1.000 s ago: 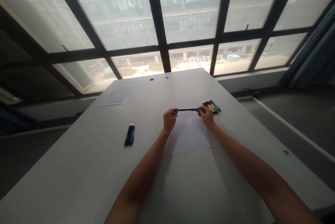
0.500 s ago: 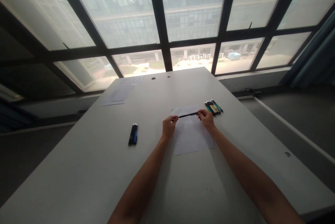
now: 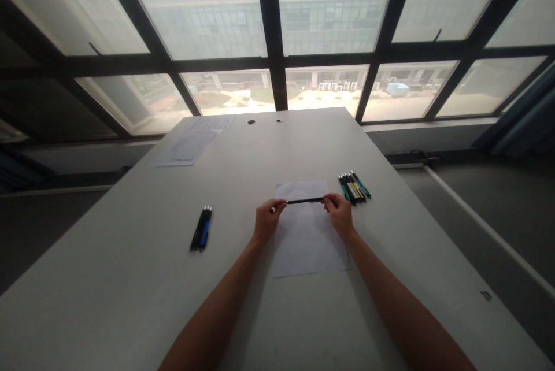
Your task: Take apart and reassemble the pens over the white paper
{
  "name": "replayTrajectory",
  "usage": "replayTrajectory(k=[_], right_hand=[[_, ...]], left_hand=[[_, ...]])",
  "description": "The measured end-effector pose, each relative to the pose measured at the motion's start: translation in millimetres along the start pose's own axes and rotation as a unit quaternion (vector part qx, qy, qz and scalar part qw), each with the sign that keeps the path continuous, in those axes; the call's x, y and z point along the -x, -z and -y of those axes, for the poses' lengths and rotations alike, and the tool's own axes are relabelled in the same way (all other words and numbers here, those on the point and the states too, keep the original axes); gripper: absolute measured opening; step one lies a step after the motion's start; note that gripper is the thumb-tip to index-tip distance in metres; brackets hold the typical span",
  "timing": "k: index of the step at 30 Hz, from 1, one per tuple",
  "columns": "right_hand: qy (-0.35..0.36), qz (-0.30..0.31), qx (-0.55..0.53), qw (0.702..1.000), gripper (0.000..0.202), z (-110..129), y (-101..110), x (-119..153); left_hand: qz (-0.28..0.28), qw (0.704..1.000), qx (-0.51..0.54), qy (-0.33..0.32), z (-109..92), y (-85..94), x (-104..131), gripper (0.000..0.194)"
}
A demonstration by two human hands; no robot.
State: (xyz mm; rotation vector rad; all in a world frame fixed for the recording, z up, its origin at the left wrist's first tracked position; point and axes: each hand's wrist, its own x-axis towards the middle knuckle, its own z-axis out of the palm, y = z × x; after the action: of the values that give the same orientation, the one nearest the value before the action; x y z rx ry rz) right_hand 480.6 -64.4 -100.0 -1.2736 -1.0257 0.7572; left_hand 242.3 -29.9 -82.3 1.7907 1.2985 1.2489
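A black pen (image 3: 303,201) is held lengthwise between my two hands, above a white sheet of paper (image 3: 310,249). My left hand (image 3: 266,218) pinches the pen's left end between thumb and fingertips. At its right end, where the clip shows, my right hand (image 3: 339,212) grips it the same way. Just beyond my right hand lies a row of several pens (image 3: 354,187) with green, yellow, white and black barrels. Off to the left of my left hand rests a small group of black and blue pens (image 3: 201,229), side by side.
Printed papers (image 3: 186,147) lie at the table's far left. The white table (image 3: 130,267) reaches to the window wall (image 3: 273,24), with two small round holes near its far edge. A small dark mark (image 3: 485,296) shows near the right edge.
The pen has turned from slightly tilted to nearly level, still in both hands. My view has shifted a little, so table and window sit differently. Both pen groups stay on the table.
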Motion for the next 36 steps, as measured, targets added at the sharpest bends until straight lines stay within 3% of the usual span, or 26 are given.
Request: replayTrajectory(k=[12,36], right_hand=[[0.025,-0.001,0.031,0.999,0.023,3.7,-0.5,4.5],[0.030,0.004,0.038,0.999,0.025,3.8,-0.6,3.9]], left_hand=[[-0.003,1.000,0.008,0.020,-12.2,3.2,2.0,0.020],[0.001,0.999,0.012,0.040,-9.5,3.1,1.9,0.023]])
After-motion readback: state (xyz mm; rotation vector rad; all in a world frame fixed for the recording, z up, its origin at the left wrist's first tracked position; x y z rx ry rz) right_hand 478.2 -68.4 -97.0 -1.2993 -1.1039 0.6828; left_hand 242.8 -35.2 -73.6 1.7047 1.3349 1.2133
